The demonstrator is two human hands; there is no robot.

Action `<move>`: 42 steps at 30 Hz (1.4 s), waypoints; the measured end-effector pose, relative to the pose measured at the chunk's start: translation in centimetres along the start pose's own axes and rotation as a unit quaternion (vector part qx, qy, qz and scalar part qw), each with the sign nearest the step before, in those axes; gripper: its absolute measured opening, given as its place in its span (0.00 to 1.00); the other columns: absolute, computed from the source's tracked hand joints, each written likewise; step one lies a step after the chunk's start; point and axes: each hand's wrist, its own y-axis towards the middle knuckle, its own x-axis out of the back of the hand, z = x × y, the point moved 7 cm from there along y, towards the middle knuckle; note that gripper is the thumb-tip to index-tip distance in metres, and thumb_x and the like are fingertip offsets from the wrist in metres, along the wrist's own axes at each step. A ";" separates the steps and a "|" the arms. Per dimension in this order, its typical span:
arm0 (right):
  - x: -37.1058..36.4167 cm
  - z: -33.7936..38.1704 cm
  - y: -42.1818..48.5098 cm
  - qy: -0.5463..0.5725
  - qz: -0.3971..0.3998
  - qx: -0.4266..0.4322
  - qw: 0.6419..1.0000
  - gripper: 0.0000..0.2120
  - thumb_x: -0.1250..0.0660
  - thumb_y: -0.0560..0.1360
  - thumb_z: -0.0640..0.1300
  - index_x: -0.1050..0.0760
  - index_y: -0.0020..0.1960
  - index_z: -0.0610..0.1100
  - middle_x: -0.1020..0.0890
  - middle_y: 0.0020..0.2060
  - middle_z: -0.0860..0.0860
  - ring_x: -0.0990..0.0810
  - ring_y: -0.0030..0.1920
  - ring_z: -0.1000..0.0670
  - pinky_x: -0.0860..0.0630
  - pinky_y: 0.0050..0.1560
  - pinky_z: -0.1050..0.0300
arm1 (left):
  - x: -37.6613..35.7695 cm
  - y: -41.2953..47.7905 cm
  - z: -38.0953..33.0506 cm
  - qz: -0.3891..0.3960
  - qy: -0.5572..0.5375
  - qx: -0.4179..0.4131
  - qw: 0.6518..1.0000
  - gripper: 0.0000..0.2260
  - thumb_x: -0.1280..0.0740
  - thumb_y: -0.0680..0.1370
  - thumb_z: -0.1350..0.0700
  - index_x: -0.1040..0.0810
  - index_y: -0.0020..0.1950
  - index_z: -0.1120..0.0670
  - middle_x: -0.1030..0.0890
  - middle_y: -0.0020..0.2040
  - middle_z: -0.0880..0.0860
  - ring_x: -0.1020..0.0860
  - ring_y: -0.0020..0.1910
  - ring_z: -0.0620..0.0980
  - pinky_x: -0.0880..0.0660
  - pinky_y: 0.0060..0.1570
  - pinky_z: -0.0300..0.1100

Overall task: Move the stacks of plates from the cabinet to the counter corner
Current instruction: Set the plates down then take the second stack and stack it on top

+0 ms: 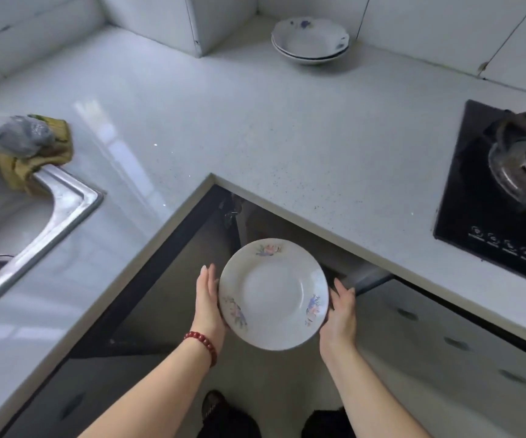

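Left grip (207, 298) and right grip (339, 314) flat against plate (272, 294) rim at 9 and 3 o'clock, fingers straight, carrying it between them; plate level, in air before cabinet (255, 222) opening under table (223, 121) edge. Stack of plates (310, 41) on table corner, 12 o'clock. Sink (65, 210) 9 o'clock, hob (476, 200) 3 o'clock

Left hand (206, 300): bare forearm reaching forward; red bead bracelet (203, 343) at the wrist; fingers (206, 276) straight, palm pressed to the left rim of the plate (272, 294).
Right hand (339, 314): bare forearm reaching forward; fingers (342, 290) nearly straight, palm against the right rim.
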 end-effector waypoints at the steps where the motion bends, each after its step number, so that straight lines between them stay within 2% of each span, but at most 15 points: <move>1: -0.1 0.4 -1.1 -0.006 0.001 -0.001 1.000 0.24 0.54 0.78 0.61 0.35 0.70 0.55 0.31 0.70 0.49 0.32 0.68 0.45 0.32 0.55 0.50 | 0.0 -1.1 -0.8 0.001 0.005 0.002 1.000 0.37 0.46 0.65 0.27 0.43 0.73 0.37 0.43 0.76 0.44 0.38 0.72 0.51 0.42 0.69 0.62; 4: -1.2 1.8 -4.1 -0.013 0.006 -0.004 1.000 0.24 0.54 0.78 0.61 0.36 0.70 0.56 0.31 0.70 0.49 0.31 0.68 0.45 0.31 0.54 0.51 | 0.5 -3.7 -3.3 -0.010 0.013 0.003 1.000 0.40 0.45 0.60 0.26 0.42 0.72 0.36 0.43 0.76 0.45 0.38 0.72 0.52 0.41 0.68 0.63; 9: -3.6 4.5 -7.9 -0.002 0.010 0.016 1.000 0.22 0.53 0.78 0.60 0.34 0.68 0.57 0.28 0.67 0.50 0.28 0.64 0.48 0.30 0.55 0.51 | 1.3 -7.0 -7.5 -0.011 0.020 -0.010 1.000 0.33 0.50 0.70 0.28 0.44 0.73 0.37 0.42 0.76 0.46 0.36 0.71 0.54 0.38 0.65 0.63; 13: -6.2 7.3 -10.7 0.018 0.014 0.037 0.999 0.23 0.53 0.77 0.61 0.33 0.68 0.57 0.26 0.65 0.52 0.27 0.62 0.49 0.30 0.56 0.51 | 1.3 -9.2 -11.9 0.018 0.006 -0.034 0.999 0.29 0.51 0.74 0.32 0.45 0.74 0.38 0.37 0.73 0.46 0.30 0.64 0.53 0.30 0.52 0.55; 15: -7.3 8.8 -12.0 0.033 0.013 0.050 0.998 0.23 0.52 0.77 0.61 0.33 0.68 0.56 0.25 0.64 0.52 0.26 0.60 0.50 0.29 0.53 0.54 | 1.0 -10.1 -14.0 0.036 0.002 -0.051 0.998 0.29 0.52 0.75 0.33 0.45 0.74 0.40 0.34 0.71 0.46 0.26 0.56 0.50 0.29 0.45 0.50; 16: -7.9 9.6 -12.5 0.041 0.012 0.057 0.997 0.23 0.52 0.77 0.61 0.33 0.68 0.56 0.25 0.64 0.52 0.25 0.59 0.50 0.28 0.50 0.56 | 0.9 -10.5 -14.9 0.043 -0.005 -0.055 0.998 0.29 0.51 0.75 0.34 0.45 0.75 0.41 0.34 0.71 0.46 0.26 0.55 0.50 0.29 0.43 0.49; 19: -9.2 11.7 -14.0 0.059 0.013 0.080 0.995 0.24 0.52 0.77 0.61 0.34 0.69 0.55 0.25 0.63 0.52 0.24 0.55 0.53 0.29 0.43 0.59 | 0.5 -11.5 -17.3 0.066 -0.025 -0.050 0.996 0.29 0.50 0.75 0.34 0.43 0.74 0.41 0.34 0.71 0.45 0.28 0.59 0.53 0.30 0.44 0.50; 22: -10.0 13.4 -14.9 0.079 0.008 0.108 0.991 0.25 0.53 0.78 0.60 0.37 0.71 0.53 0.26 0.65 0.49 0.24 0.51 0.54 0.30 0.48 0.56 | 0.2 -12.4 -19.4 0.095 -0.004 -0.054 0.994 0.28 0.49 0.73 0.32 0.38 0.71 0.38 0.32 0.66 0.42 0.29 0.58 0.52 0.28 0.43 0.51; 24: -10.4 14.3 -15.5 0.097 0.011 0.113 0.989 0.26 0.54 0.78 0.59 0.40 0.73 0.51 0.27 0.67 0.47 0.25 0.53 0.51 0.31 0.52 0.54 | 0.0 -13.1 -20.6 0.111 0.019 -0.066 0.991 0.26 0.48 0.72 0.30 0.35 0.68 0.36 0.33 0.62 0.38 0.29 0.58 0.51 0.27 0.39 0.49; 27: -10.8 15.7 -16.5 0.107 0.011 0.127 0.986 0.26 0.54 0.79 0.59 0.40 0.73 0.50 0.29 0.69 0.45 0.27 0.56 0.49 0.32 0.54 0.52 | -0.3 -13.8 -22.4 0.129 0.045 -0.090 0.987 0.26 0.48 0.70 0.29 0.33 0.66 0.34 0.32 0.59 0.36 0.26 0.50 0.45 0.26 0.37 0.47; 29: -10.9 16.7 -17.2 0.110 0.008 0.134 0.985 0.25 0.54 0.79 0.59 0.39 0.72 0.50 0.29 0.69 0.45 0.27 0.57 0.48 0.32 0.55 0.52 | -0.9 -14.2 -23.4 0.142 0.050 -0.095 0.984 0.27 0.48 0.70 0.28 0.33 0.66 0.34 0.32 0.60 0.36 0.26 0.49 0.44 0.26 0.38 0.47; 32: -11.1 18.3 -18.0 0.106 0.008 0.140 0.984 0.25 0.54 0.79 0.58 0.39 0.73 0.50 0.30 0.69 0.45 0.29 0.65 0.44 0.33 0.57 0.51 | -1.8 -14.8 -24.6 0.153 0.047 -0.097 0.982 0.27 0.49 0.71 0.29 0.34 0.67 0.34 0.34 0.65 0.39 0.26 0.48 0.47 0.26 0.39 0.49; 35: -11.1 19.9 -18.5 0.099 0.007 0.150 0.984 0.25 0.55 0.79 0.58 0.40 0.73 0.50 0.31 0.70 0.45 0.30 0.67 0.42 0.34 0.61 0.47 | -2.9 -15.1 -25.5 0.155 0.038 -0.091 0.983 0.28 0.49 0.71 0.30 0.35 0.69 0.36 0.38 0.72 0.41 0.27 0.54 0.54 0.29 0.39 0.49; 39: -11.1 22.0 -18.7 0.089 0.003 0.162 0.983 0.25 0.55 0.79 0.58 0.41 0.73 0.50 0.31 0.70 0.45 0.30 0.67 0.41 0.33 0.59 0.46 | -4.3 -15.2 -26.6 0.155 0.017 -0.071 0.985 0.29 0.49 0.71 0.30 0.36 0.71 0.38 0.40 0.75 0.44 0.34 0.67 0.61 0.31 0.48 0.57; 42: -11.4 23.4 -18.5 0.090 0.005 0.167 0.982 0.25 0.56 0.79 0.58 0.41 0.74 0.50 0.32 0.71 0.45 0.30 0.67 0.41 0.33 0.60 0.46 | -5.2 -15.1 -27.6 0.158 0.010 -0.071 0.985 0.29 0.50 0.72 0.30 0.36 0.71 0.39 0.40 0.75 0.45 0.35 0.69 0.62 0.33 0.51 0.58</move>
